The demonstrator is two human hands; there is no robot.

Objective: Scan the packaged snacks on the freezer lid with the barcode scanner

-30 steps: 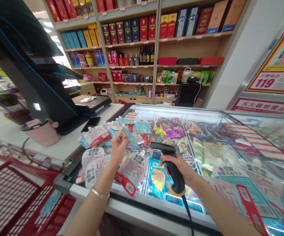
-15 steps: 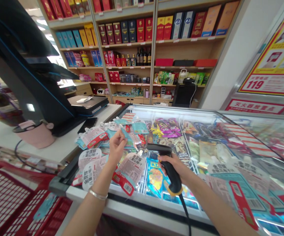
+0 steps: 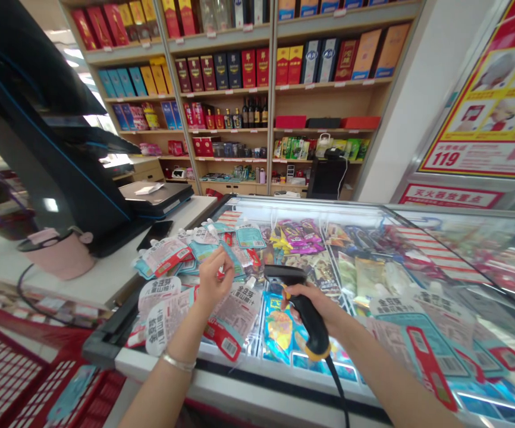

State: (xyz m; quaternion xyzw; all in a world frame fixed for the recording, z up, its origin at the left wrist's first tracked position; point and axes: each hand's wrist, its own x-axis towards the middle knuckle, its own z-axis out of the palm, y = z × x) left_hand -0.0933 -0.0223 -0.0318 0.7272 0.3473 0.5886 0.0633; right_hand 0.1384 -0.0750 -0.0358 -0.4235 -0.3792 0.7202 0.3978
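Observation:
My right hand [image 3: 313, 306] is wrapped around the grip of a black-and-yellow barcode scanner [image 3: 310, 321]. The scanner's head points left and its cable runs down over the front edge. To its left, my left hand [image 3: 215, 276] is closed with curled fingers, over a pile of juice pouches [image 3: 168, 254]. Whatever is in those fingers, if anything, I cannot make out. Just below that hand lies a pouch with a red band [image 3: 239, 315], its barcode facing up. Two more white-topped pouches [image 3: 162, 315] lie left of my forearm, partly hidden by it.
The pouches rest on a glass-topped freezer [image 3: 257, 371] with packaged goods inside. More pouches [image 3: 445, 333] lie at the right. On the left counter stand a scale [image 3: 150, 199], a pink container [image 3: 59, 258] and a phone [image 3: 154, 233]. A red cart [image 3: 3, 368] is at lower left.
The head view has tilted slightly up. My left hand has moved a little lower relative to the pile, and the blue pouch corner at its fingertips no longer shows there. The scanner stays in my right hand.

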